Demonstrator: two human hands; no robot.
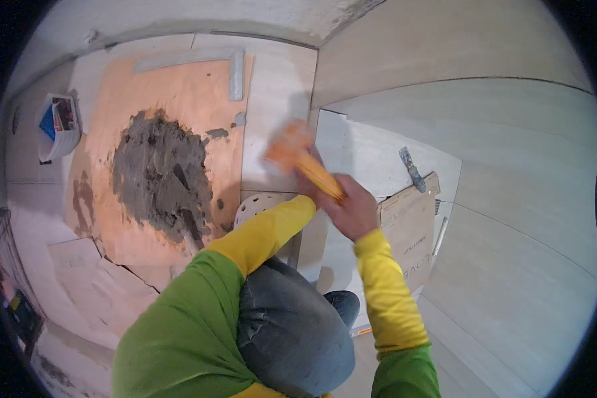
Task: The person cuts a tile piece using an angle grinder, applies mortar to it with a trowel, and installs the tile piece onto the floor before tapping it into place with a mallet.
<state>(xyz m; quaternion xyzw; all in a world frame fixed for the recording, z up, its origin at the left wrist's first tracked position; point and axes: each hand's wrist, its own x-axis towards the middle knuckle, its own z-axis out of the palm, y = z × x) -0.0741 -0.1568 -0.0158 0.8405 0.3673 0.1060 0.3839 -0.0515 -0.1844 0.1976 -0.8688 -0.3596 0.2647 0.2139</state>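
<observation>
- The right hand (353,211) is seen at the middle of the tiled floor (524,219), its fingers wrapped tight around the yellow handle of an orange tool (292,149).
- The tool's head is blurred, so its exact kind cannot be told; it is held above the seam between a pale floor tile (371,156) and the tile strip to its left.
- The left hand (306,180) is mostly hidden behind the tool and the right hand; whether its fingers are spread or closed cannot be told. It lies just beside the tool's handle, at the near left corner of the pale tile.
- A mound of grey mortar (159,176) is heaped on an orange board (192,93) toward the left side of the floor, well apart from both hands.
- A trowel (411,169) with a dark handle is laid on the pale tile near its right edge, next to a piece of brown cardboard (411,229).
- A white perforated round object (255,205) is partly seen under the left forearm, at the near right corner of the board.
- A white bucket (56,126) holding blue and red items stands at the far left edge of the floor.
- Yellow sleeves, a green top and grey trousers are seen at the lower edge of the view.
</observation>
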